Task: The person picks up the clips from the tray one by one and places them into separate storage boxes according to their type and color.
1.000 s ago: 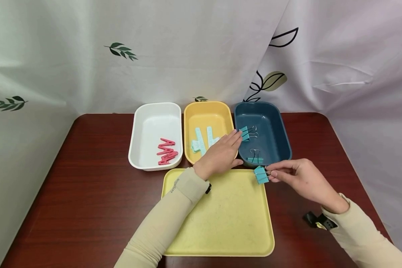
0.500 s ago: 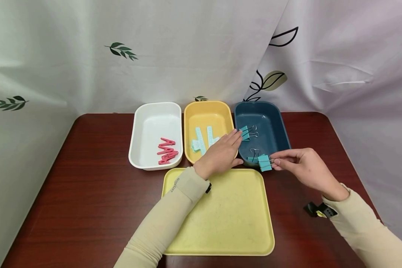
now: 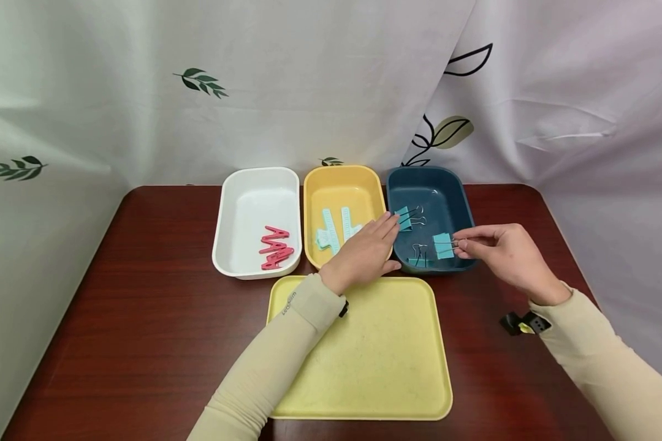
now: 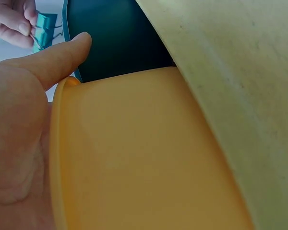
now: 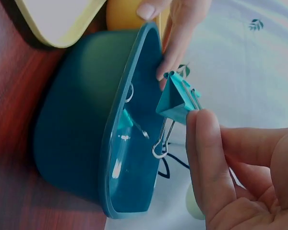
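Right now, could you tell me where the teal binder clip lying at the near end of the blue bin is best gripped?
Probably by its wire handles, from above: the near clip lies low against the blue bin wall, handles toward the middle. The right hand pinches another clip likewise.

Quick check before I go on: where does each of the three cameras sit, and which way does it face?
Head: worn high, looking forward and down at the table; shows both sleeved arms, left hand, right hand.
Left wrist: low beside the left hand, facing the yellow bin; shows palm and thumb.
Right wrist: beside the right hand, facing the blue bin; shows fingers pinching the binder clip.
Shared: all three show the clip and blue bin.
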`<state>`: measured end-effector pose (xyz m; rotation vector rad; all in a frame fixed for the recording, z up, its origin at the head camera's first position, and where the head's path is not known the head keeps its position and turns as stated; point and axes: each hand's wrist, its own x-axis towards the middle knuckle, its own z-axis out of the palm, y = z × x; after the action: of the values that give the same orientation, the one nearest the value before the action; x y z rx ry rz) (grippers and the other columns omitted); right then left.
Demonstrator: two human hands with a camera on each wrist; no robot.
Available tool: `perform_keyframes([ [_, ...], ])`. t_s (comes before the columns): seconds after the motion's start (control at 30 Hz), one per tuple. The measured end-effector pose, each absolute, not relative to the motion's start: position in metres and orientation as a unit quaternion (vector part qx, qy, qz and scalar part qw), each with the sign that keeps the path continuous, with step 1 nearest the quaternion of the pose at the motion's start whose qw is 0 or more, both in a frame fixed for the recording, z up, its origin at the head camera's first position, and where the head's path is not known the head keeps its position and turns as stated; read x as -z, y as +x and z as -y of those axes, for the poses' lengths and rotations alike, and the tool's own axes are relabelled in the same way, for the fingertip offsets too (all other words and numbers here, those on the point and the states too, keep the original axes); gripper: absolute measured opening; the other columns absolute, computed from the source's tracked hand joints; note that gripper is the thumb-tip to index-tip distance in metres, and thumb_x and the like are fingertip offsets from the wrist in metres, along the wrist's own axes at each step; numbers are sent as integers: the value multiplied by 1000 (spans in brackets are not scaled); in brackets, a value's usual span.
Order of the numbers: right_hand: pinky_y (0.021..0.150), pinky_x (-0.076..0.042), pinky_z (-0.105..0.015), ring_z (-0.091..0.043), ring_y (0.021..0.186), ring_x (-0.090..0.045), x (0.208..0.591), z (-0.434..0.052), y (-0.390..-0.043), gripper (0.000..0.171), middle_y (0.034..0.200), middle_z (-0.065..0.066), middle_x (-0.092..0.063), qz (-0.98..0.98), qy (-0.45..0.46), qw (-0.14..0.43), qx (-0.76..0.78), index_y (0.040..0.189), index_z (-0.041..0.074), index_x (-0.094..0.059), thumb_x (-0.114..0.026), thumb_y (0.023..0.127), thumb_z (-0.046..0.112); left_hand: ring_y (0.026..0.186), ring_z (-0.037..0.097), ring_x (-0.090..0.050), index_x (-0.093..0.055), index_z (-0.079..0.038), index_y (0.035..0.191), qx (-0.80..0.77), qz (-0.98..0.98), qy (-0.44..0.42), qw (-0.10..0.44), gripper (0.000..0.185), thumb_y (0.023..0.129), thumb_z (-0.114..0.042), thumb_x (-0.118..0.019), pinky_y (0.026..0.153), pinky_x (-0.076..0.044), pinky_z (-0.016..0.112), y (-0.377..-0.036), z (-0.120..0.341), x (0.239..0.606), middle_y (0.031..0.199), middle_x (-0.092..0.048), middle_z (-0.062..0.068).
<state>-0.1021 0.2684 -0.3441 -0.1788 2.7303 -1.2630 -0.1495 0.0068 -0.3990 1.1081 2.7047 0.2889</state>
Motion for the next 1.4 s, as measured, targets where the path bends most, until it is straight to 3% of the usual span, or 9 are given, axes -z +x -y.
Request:
perform_keyframes([
  [0.27,76,-51,-11,-5,85,-73,344,-273,-121,30,107,-21,-73,-905,-25,86,415,121,-5,-70,-63,101,18,155,23,2,-24,-2,159,-97,-915,377,104,75,104,-44,-53,123,-8,35,-150,-7,399,168,-9,11],
  [0.6,75,-56,-19,-6,82,-73,345,-272,-145,32,110,-23,-72,-903,-3,109,416,121,-9,-68,-64,100,16,155,23,2,-25,-2,158,-99,-916,375,106,75,103,-43,-54,123,-8,35,-150,-7,398,168,-9,11],
  [0.93,79,-58,-29,-18,84,-75,344,-267,-167,29,106,-23,-73,-909,7,116,401,119,-11,-68,-63,100,11,155,23,1,-25,-2,158,-99,-916,375,104,75,103,-44,-54,123,-8,35,-150,-7,400,168,-10,11],
  [1.13,77,-58,-30,-12,76,-73,346,-265,-181,28,97,-19,-75,-908,16,119,402,117,-13,-68,-63,100,9,155,23,1,-26,-1,158,-102,-915,377,102,75,103,-44,-54,123,-8,35,-150,-7,400,168,-11,11],
  [1.4,84,-55,-40,-21,84,-75,348,-260,-198,26,109,-28,-70,-913,20,115,392,115,-15,-68,-59,101,6,155,24,1,-25,-1,158,-102,-915,377,101,75,103,-44,-54,123,-8,35,-151,-7,400,168,-10,11],
])
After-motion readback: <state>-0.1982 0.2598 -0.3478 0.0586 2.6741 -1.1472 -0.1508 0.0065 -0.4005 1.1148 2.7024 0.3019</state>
